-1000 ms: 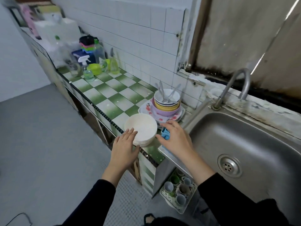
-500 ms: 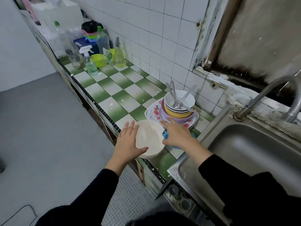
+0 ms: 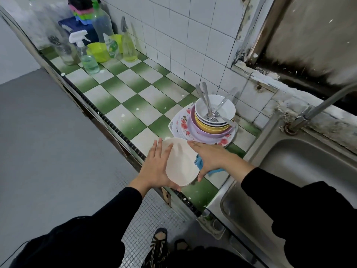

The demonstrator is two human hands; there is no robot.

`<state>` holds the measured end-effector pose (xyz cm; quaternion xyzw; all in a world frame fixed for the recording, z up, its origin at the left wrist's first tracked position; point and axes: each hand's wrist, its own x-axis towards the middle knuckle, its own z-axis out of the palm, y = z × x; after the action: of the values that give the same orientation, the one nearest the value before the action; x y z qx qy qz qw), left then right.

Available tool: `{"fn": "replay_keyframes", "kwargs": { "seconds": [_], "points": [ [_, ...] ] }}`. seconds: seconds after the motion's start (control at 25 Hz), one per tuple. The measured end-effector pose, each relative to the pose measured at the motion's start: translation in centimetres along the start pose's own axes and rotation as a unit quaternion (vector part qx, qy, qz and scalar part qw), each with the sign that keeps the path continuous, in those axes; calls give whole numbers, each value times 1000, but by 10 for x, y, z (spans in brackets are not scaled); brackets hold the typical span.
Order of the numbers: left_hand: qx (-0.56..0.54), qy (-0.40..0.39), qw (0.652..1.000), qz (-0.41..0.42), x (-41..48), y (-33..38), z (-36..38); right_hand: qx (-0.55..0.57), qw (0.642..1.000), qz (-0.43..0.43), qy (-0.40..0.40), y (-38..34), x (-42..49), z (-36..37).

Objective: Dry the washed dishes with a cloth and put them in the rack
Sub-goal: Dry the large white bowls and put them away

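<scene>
A white bowl [image 3: 181, 161] is tilted on its side just above the counter's front edge, held between both hands. My left hand [image 3: 154, 167] cups its left side, fingers straight up the wall and thumb hooked under the lower rim. My right hand [image 3: 210, 157] lies against its right side with the index finger along the upper rim. A blue cloth [image 3: 200, 162] is bunched under that palm, and its tail trails onto the tiles. Behind them stands a stack of dishes [image 3: 212, 122]: a floral plate, purple, yellow and white bowls, with forks and spoons in the top one.
The steel sink [image 3: 301, 171] and its tap [image 3: 316, 111] are to the right. Bottles, a spray bottle [image 3: 85, 55] and a green bowl [image 3: 97, 52] crowd the counter's far left end. A tray of small cups [image 3: 214, 225] sits below the counter edge.
The white bowl has been lifted off the counter and tipped onto its side. Both hands have closed in on it, and the view has swung left and nearer.
</scene>
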<state>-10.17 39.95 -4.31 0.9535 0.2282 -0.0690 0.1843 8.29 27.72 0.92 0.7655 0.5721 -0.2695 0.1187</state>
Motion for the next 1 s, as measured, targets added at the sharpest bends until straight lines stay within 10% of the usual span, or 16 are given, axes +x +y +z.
{"fn": "replay_keyframes", "kwargs": {
  "seconds": [1.0],
  "points": [
    [-57,132,983,111,4,-25,-18,1,989,-31,146,-19,-3,-1]
  ]
}}
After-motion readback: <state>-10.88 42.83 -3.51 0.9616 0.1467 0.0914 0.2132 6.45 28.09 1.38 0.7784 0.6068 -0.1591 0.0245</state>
